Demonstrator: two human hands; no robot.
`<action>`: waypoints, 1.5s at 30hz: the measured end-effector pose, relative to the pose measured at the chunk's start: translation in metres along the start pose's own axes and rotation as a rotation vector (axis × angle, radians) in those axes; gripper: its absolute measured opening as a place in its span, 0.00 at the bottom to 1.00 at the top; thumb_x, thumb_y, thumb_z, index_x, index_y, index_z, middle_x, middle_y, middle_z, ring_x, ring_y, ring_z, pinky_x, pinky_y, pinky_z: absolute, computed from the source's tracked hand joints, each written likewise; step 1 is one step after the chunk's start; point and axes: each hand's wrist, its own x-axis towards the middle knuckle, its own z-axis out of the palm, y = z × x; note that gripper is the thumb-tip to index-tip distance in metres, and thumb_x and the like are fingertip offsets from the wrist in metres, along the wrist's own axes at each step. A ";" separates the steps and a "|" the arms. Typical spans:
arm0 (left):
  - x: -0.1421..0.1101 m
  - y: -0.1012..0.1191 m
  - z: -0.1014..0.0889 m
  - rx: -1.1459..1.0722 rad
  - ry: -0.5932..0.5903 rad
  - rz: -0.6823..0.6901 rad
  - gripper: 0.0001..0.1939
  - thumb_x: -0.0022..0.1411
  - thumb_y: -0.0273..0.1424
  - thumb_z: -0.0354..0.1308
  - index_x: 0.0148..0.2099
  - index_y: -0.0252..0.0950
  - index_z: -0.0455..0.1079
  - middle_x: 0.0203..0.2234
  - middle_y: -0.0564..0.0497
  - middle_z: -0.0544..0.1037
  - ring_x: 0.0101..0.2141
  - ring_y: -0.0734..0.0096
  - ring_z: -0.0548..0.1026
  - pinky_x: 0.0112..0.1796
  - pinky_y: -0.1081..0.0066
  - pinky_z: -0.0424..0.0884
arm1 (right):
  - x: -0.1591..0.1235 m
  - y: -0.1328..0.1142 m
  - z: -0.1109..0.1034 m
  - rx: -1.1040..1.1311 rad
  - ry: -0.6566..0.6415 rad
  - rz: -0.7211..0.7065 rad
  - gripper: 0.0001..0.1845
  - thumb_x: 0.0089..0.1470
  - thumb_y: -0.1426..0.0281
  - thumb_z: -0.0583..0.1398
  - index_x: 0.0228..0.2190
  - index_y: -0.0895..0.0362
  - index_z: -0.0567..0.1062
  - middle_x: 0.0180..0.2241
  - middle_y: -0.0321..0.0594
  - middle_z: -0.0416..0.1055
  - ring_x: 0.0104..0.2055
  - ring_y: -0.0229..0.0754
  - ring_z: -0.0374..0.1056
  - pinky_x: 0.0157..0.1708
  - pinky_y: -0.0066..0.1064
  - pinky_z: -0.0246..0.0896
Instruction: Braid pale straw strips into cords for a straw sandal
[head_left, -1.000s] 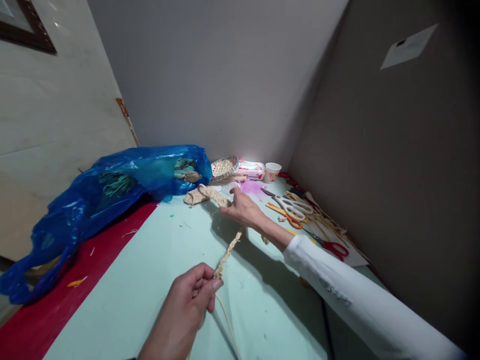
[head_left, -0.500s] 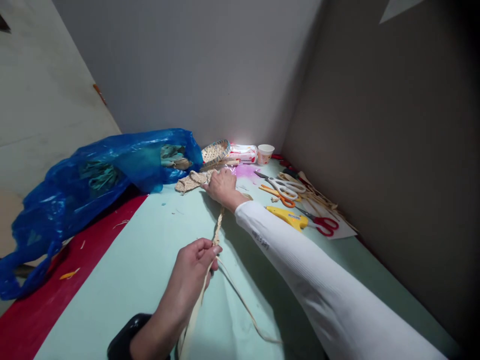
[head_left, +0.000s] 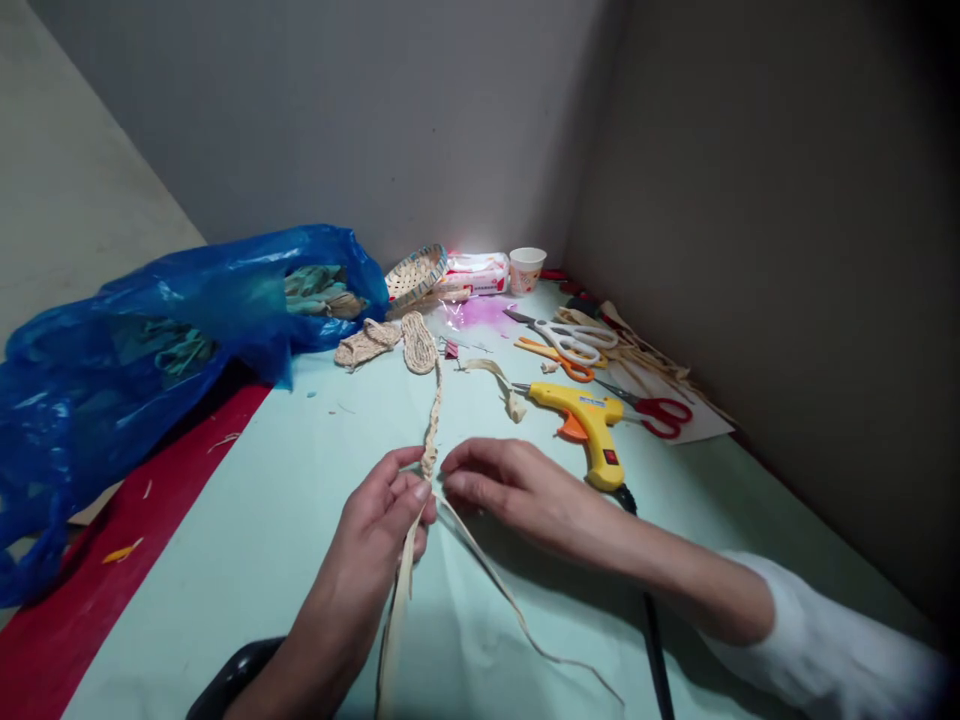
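My left hand (head_left: 379, 525) is closed in a pinch around a cream straw braid (head_left: 433, 420), just where its plaiting ends. Loose strands hang from there: a wide one (head_left: 399, 620) runs down towards me, a thin one (head_left: 517, 605) trails to the right over the table. The braid's far end runs up to a small oval sole-shaped coil (head_left: 418, 342). Beside the coil lies a little woven slipper (head_left: 367, 343). My right hand (head_left: 517, 485) is just right of the braid, fingers loosely curved and apart, holding nothing visible. Whether its fingertips touch the braid, I cannot tell.
A yellow glue gun (head_left: 581, 410) with black cable lies right. Behind it are red scissors (head_left: 660, 412), orange scissors (head_left: 577, 368), white scissors (head_left: 574, 335) and straw strips (head_left: 645, 360). A blue plastic bag (head_left: 225, 290), woven basket (head_left: 416, 278), tissue pack (head_left: 478, 275) and paper cup (head_left: 527, 270) stand behind.
My right hand has let go of the woven piece at the back and come down towards me, beside the braid. My left hand keeps its pinch. The view has shifted slightly.
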 end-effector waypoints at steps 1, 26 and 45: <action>0.000 0.000 0.001 0.001 0.007 0.017 0.19 0.59 0.34 0.58 0.52 0.37 0.62 0.22 0.57 0.67 0.20 0.80 0.61 0.22 0.78 0.55 | -0.001 0.003 0.006 0.110 -0.045 0.003 0.11 0.60 0.68 0.52 0.35 0.57 0.73 0.32 0.38 0.74 0.34 0.38 0.68 0.34 0.27 0.59; -0.010 0.000 0.006 1.237 0.234 0.720 0.12 0.64 0.30 0.48 0.29 0.39 0.69 0.22 0.53 0.74 0.25 0.69 0.70 0.32 0.72 0.62 | 0.000 0.005 0.026 0.239 0.174 0.077 0.12 0.58 0.68 0.55 0.25 0.57 0.72 0.23 0.34 0.73 0.24 0.33 0.62 0.25 0.25 0.53; -0.017 -0.030 0.017 1.631 0.242 0.986 0.17 0.59 0.19 0.47 0.44 0.38 0.73 0.33 0.45 0.81 0.32 0.63 0.76 0.32 0.69 0.64 | 0.006 0.004 0.030 0.797 0.140 0.220 0.09 0.51 0.70 0.58 0.22 0.59 0.70 0.19 0.34 0.64 0.22 0.32 0.56 0.22 0.24 0.49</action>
